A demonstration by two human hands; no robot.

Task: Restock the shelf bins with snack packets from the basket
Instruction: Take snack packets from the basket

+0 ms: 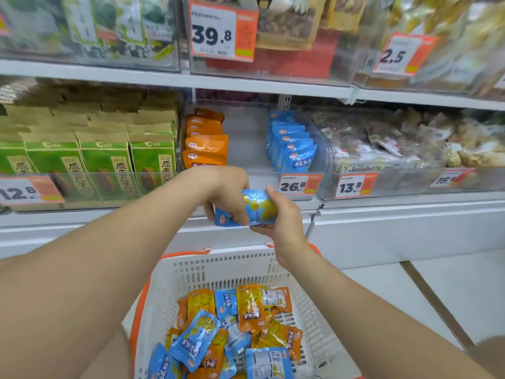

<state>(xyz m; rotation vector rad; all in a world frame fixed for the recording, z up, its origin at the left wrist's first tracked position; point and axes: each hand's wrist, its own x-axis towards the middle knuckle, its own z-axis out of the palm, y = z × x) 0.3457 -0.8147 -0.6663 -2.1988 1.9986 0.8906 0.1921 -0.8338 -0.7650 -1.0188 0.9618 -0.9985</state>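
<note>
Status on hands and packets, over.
Left hand and right hand both gripping blue snack packets. Held in front of clear bin, not yet in. Bin's middle gap open, nothing in the way.

The basket (218, 266) sits nearest, with loose packets (246, 324) heaped in it. Above its far rim, the left hand (226, 192) and the right hand (284, 222) grip a held packet (259, 206) between them. Beyond, in the middle bin (246, 149), a left row (206, 143) lines one wall and a right row (293, 143) the other. A carton bin (109, 160) stands to the left.
</note>
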